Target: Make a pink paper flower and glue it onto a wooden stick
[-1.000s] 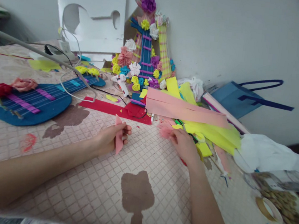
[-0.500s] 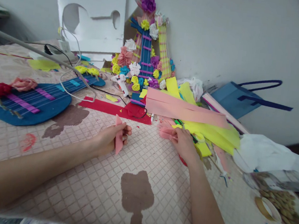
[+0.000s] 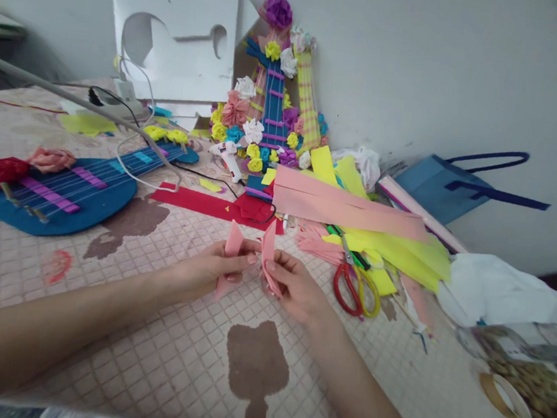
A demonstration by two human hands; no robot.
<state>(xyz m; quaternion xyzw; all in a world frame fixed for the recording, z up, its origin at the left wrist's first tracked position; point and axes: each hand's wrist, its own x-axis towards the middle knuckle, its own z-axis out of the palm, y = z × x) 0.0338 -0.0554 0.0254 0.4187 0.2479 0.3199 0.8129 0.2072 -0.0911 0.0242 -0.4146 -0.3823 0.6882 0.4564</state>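
Seemingly pairing narrow pink paper strips (image 3: 268, 243); left hand (image 3: 226, 263), right hand (image 3: 296, 283) each clamped on some; next wants alignment, probably.

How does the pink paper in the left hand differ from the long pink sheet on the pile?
The held piece is small; the long pink sheet is far bigger. The held piece stands roughly upright in the left hand; the long pink sheet lies across yellow paper, untouched by either hand. Both are pink.

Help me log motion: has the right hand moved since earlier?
Yes, leftward relative to the brown patch: the right hand has left the pink strip pile.
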